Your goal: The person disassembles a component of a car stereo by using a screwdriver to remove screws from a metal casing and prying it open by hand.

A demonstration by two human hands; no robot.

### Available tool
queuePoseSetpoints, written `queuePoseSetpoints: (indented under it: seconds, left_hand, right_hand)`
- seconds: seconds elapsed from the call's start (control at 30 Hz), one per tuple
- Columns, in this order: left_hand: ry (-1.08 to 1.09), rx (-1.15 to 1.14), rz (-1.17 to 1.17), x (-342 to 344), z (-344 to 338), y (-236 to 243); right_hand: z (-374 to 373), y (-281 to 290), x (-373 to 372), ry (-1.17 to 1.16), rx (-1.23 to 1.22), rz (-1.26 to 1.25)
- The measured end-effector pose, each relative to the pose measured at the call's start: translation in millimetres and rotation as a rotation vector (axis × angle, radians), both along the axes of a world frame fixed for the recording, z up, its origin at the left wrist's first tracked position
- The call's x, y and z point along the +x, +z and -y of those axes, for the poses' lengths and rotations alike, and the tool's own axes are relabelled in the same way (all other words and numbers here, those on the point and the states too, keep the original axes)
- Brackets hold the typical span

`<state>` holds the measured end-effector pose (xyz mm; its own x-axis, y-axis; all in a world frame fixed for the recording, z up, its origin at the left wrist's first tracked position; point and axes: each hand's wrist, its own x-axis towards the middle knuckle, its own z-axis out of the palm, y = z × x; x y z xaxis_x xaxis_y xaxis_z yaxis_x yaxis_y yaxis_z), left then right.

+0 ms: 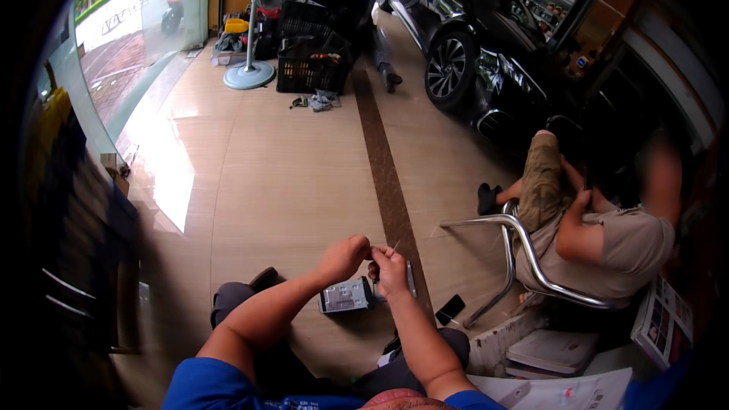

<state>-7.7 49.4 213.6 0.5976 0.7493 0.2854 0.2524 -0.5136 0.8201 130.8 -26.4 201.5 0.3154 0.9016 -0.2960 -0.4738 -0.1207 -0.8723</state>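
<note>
In the head view, a thin pale wire is pinched between the fingertips of the left hand and the right hand, both closed on it above the knees. Just below the hands, a small grey metal electronic unit lies on the tan tiled floor. A black phone lies near a chrome tube chair, occupied by another person.

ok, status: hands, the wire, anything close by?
Left hand and right hand together, both pinching a thin wire. Grey metal box on floor just below. Phone right of it, apart.
</note>
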Motion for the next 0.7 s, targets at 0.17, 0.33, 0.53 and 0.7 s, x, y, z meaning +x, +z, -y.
queuePoseSetpoints:
  seconds: [0.17,0.33,0.53,0.7]
  left_hand:
    - [0.02,0.047,-0.2,-6,-5,1]
    - [-0.139,0.215,-0.289,-7,-40,-7]
    - [-0.319,-0.03,-0.793,-14,-47,2]
    - [-0.328,-0.01,-0.748,-17,-42,-9]
  right_hand:
    - [2,1,3,0.06,-0.089,0.031]
    - [-15,1,16,0.083,-0.074,0.043]
    - [-30,-42,68,-0.056,-0.141,0.023]
    - [-6,-140,93,-0.117,-0.44,0.184]
